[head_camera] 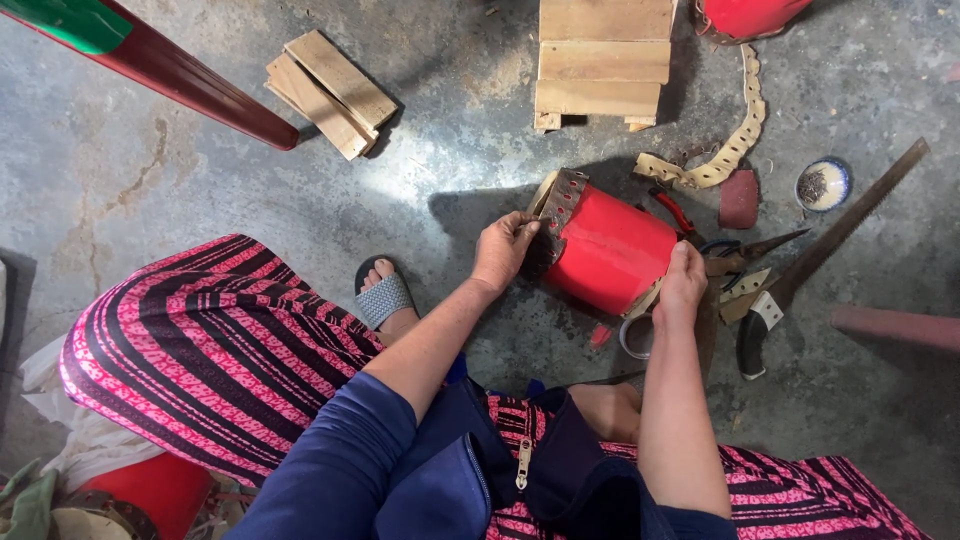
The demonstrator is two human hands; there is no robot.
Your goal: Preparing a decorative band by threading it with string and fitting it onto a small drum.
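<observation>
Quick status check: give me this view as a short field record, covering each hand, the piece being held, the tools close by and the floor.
left hand: grips the studded dark end of the red drum
right hand: pressed on the drum's other end
drum: lying on its side on the concrete floor
tools right of drum: scissors, hand saw, small bowl, contents too small to tell
punched strip: curved, beyond the drum
wood: plank stack, slatted piece
foot: sandal left of the drum
</observation>
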